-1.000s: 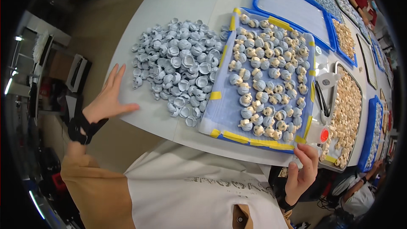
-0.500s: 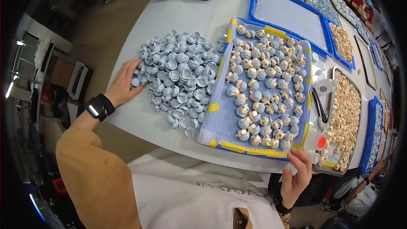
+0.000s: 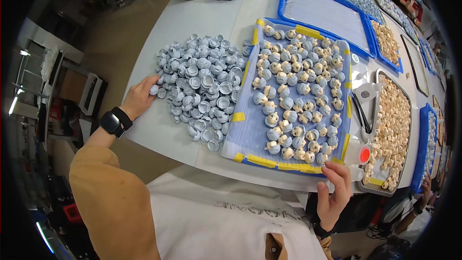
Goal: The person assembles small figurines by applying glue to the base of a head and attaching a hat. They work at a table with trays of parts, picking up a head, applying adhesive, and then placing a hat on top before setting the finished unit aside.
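My left hand is at the left side of a heap of small grey-blue hollow doll-hair caps, its thumb and fingers closed round one cap. Off the near right corner of a blue tray edged with yellow tape, my right hand hovers with thumb and fingers apart and holds nothing; its fingertips are close to the rim. On the tray's sheet stand rows of little doll heads, cream-coloured with grey-blue hair.
Right of the tray lie black tweezers, a white squeeze bottle and a small jar with a red spot. A metal tray holds cream pieces. Beyond is a blue-rimmed tray. Other people sit at the far right.
My left hand has drawn its thumb and fingers together on a cap at the heap's edge. My right hand has shifted slightly, still apart from the doll heads. The view has moved a little.
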